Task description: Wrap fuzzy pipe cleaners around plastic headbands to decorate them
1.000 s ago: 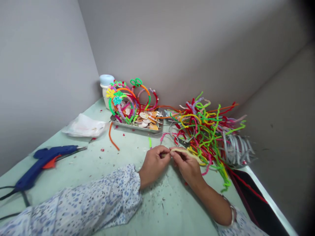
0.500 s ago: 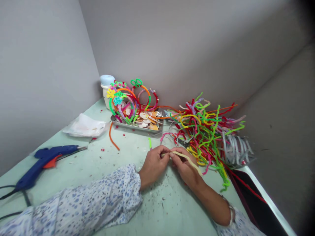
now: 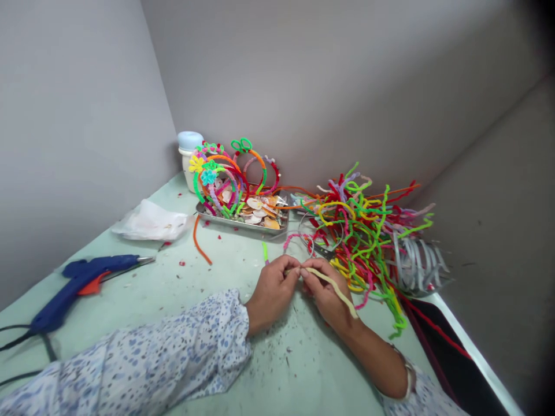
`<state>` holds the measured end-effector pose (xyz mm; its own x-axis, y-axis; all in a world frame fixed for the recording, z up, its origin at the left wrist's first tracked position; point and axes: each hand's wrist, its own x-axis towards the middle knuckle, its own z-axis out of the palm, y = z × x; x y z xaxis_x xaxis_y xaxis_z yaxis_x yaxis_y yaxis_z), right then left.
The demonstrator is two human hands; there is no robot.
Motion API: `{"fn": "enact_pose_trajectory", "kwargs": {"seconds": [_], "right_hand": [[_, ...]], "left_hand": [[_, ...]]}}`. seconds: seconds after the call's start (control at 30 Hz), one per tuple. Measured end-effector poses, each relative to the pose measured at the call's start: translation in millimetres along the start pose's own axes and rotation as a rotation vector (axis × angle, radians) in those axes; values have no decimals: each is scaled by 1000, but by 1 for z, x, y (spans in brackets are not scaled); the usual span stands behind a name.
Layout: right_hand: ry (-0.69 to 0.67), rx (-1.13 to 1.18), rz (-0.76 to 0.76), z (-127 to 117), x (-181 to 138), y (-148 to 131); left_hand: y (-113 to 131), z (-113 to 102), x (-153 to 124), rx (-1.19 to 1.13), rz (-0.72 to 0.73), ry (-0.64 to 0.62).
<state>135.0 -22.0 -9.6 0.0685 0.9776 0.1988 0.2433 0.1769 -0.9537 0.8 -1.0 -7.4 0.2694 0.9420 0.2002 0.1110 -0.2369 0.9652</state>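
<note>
cream pipe cleaner (image 3: 337,289) near multicoloured heap (image 3: 368,231) (blue glue gun (image 3: 71,292) well apart)

1. Moderate, diffuse light lay evenly on the table (image 3: 234,268) around the left hand (image 3: 271,294) and right hand (image 3: 327,297).
2. Shadows near the hands were faint and soft-edged.
3. Beyond the left hand, the metal tray (image 3: 243,225) glinted along its rim.
4. The wall (image 3: 321,98) ahead of the hands dimmed rightward, ending in a blurred black corner far beyond the right hand.
5. Fine detail between the hands looked soft.
</note>
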Motion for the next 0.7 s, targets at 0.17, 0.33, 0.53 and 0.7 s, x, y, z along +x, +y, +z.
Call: {"fn": "enact_pose_trajectory", "kwargs": {"seconds": [0.17, 0.33, 0.53, 0.7], "right_hand": [[-8, 24, -4, 0, 1, -1], [-11, 44, 5, 0, 1, -1], [-15, 84, 7, 0, 1, -1], [-3, 64, 3, -1, 2, -4]], "left_hand": [[1, 0, 0, -27, -9, 9], [2, -1, -1, -49, -8, 12], [3, -1, 0, -118, -6, -1], [3, 0, 0, -176, -16, -33]]}}
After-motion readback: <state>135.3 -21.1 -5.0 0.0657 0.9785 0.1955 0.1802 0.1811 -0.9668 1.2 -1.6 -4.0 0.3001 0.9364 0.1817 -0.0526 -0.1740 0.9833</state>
